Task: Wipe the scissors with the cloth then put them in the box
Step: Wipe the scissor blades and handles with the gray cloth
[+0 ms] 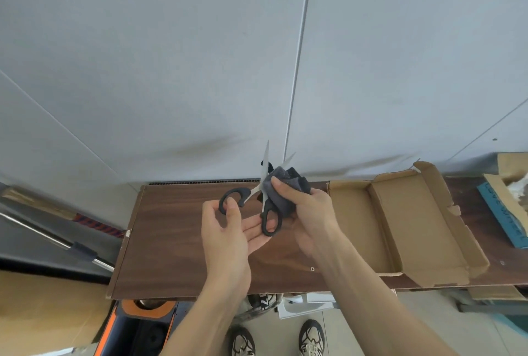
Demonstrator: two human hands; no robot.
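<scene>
The left hand point(228, 230) gripped the opened scissors point(258, 198) by their black handles (blades up) while the right hand point(303, 210) pinched the dark cloth point(283, 192) around one blade.

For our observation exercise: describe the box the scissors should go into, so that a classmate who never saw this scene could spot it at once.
Start at the dark wooden tabletop below the grey wall. On its right part, beyond the right hand, lies the cardboard box. It is flat, plain brown and open with its flaps spread out, unlike the cardboard with a teal printed strip further right.
</scene>
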